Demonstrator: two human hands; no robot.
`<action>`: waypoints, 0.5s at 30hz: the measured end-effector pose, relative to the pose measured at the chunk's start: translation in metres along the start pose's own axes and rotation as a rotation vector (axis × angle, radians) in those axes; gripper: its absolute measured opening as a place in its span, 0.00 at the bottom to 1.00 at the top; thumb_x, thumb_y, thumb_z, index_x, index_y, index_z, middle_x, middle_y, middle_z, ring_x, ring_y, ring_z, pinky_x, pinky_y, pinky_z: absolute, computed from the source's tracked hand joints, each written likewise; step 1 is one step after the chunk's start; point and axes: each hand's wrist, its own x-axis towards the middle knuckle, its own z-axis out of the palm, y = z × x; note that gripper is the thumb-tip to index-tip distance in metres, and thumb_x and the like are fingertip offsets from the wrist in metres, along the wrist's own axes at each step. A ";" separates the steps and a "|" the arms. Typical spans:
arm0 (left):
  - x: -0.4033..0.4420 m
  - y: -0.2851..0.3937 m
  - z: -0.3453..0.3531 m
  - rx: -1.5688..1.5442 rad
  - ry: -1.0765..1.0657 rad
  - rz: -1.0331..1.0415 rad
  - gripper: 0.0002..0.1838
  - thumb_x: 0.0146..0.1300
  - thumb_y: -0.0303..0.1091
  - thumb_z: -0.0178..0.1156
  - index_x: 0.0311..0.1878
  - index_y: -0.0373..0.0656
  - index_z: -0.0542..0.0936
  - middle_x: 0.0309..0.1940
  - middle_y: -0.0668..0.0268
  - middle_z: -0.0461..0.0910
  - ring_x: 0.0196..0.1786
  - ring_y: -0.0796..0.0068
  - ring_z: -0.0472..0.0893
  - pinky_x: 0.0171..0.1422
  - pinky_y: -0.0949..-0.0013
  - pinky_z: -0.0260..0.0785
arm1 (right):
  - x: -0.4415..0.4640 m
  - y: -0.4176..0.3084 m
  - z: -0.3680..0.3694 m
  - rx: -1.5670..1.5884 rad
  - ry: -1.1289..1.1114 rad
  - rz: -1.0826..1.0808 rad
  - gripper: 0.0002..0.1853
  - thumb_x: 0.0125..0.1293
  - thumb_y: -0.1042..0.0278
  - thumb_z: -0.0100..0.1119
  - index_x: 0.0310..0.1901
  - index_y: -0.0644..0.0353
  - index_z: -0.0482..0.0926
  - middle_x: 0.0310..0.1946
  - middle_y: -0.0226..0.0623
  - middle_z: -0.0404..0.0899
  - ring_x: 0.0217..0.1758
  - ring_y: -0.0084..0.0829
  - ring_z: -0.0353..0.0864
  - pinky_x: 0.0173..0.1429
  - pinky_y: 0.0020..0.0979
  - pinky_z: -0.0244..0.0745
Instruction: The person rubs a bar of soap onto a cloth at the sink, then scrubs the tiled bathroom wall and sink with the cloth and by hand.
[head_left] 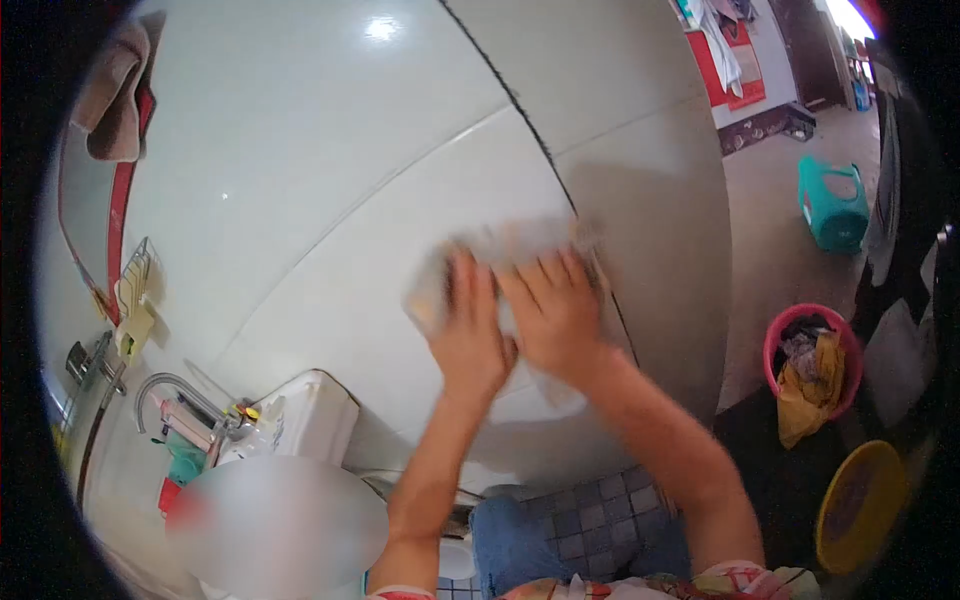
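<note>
Both of my hands press a pale, patterned cloth (pixel 520 240) flat against the white tiled wall (pixel 340 140). The cloth is smeared by motion. My left hand (pixel 475 335) lies on its left part with the fingers pointing up and spread a little. Close beside it on the right, my right hand (pixel 560 315) rests on the cloth with its fingers apart. The thumbs are near each other. Part of the cloth shows above the fingertips and to the left of my left hand.
A white sink (pixel 320 415) with a curved faucet (pixel 180 380) stands at lower left. A mirror (pixel 88 205) hangs at far left. On the right are a teal plastic container (pixel 832 205), a pink basket (pixel 850 370) of cloths and a yellow round basin (pixel 865 505).
</note>
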 end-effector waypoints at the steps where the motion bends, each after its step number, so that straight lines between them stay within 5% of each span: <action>1: 0.037 -0.004 -0.015 0.023 0.072 0.058 0.38 0.41 0.23 0.50 0.63 0.37 0.60 0.65 0.51 0.55 0.66 0.49 0.56 0.67 0.48 0.44 | 0.039 0.006 -0.001 0.035 -0.030 -0.044 0.18 0.52 0.65 0.48 0.44 0.62 0.75 0.42 0.41 0.74 0.49 0.40 0.70 0.61 0.45 0.59; 3: 0.082 -0.005 -0.039 0.140 0.137 0.103 0.36 0.44 0.22 0.46 0.64 0.36 0.58 0.66 0.48 0.52 0.68 0.49 0.53 0.68 0.48 0.41 | 0.093 0.011 0.006 -0.009 0.160 -0.150 0.19 0.53 0.64 0.47 0.46 0.62 0.75 0.43 0.41 0.74 0.51 0.41 0.69 0.61 0.45 0.59; 6: 0.073 -0.009 -0.029 0.208 0.187 0.122 0.36 0.43 0.21 0.47 0.63 0.35 0.59 0.65 0.47 0.54 0.67 0.49 0.55 0.68 0.48 0.42 | 0.078 0.010 0.006 -0.062 0.160 -0.157 0.20 0.54 0.65 0.46 0.48 0.62 0.74 0.44 0.41 0.73 0.53 0.42 0.68 0.60 0.45 0.60; 13: -0.106 0.026 0.018 -0.041 -0.284 -0.036 0.35 0.41 0.30 0.57 0.58 0.31 0.63 0.61 0.45 0.59 0.63 0.46 0.61 0.65 0.38 0.40 | -0.117 -0.010 -0.010 -0.040 -0.274 0.008 0.22 0.45 0.62 0.55 0.44 0.60 0.75 0.40 0.40 0.75 0.46 0.42 0.72 0.56 0.48 0.62; 15: -0.112 0.029 0.013 -0.089 -0.336 -0.108 0.36 0.38 0.28 0.57 0.58 0.37 0.67 0.62 0.53 0.62 0.61 0.52 0.66 0.63 0.45 0.52 | -0.129 -0.017 -0.012 -0.040 -0.383 0.091 0.23 0.43 0.62 0.57 0.44 0.59 0.75 0.40 0.41 0.75 0.47 0.42 0.72 0.56 0.50 0.61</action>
